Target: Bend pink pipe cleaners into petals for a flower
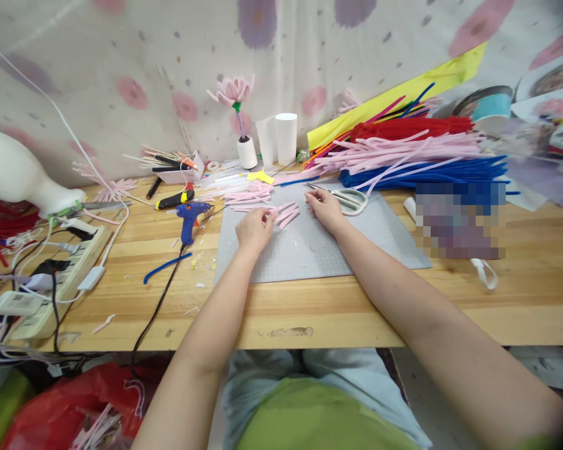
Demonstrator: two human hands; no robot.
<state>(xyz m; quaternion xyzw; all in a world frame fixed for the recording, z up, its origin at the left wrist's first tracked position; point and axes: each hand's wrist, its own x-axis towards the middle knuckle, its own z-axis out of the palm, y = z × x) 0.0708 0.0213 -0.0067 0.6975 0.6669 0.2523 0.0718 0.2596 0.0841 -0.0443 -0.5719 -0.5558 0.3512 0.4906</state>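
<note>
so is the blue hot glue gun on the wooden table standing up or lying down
Lying down. The blue hot glue gun rests on its side on the wooden table, its black cord trailing toward the table's near edge.

Pink folded pieces [288,215] on grey mat [309,250]; blue glue gun [190,219]; light wooden worktop [520,300]; pink-flowered white backdrop [136,75].

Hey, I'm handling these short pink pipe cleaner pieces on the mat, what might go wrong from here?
The left hand and right hand work beside the scissors; a finger might catch the blades. The glue gun lies close to the left hand, and its black cord trails off the table edge, so a snag may drag it. Loose pink pieces may scatter.
</note>
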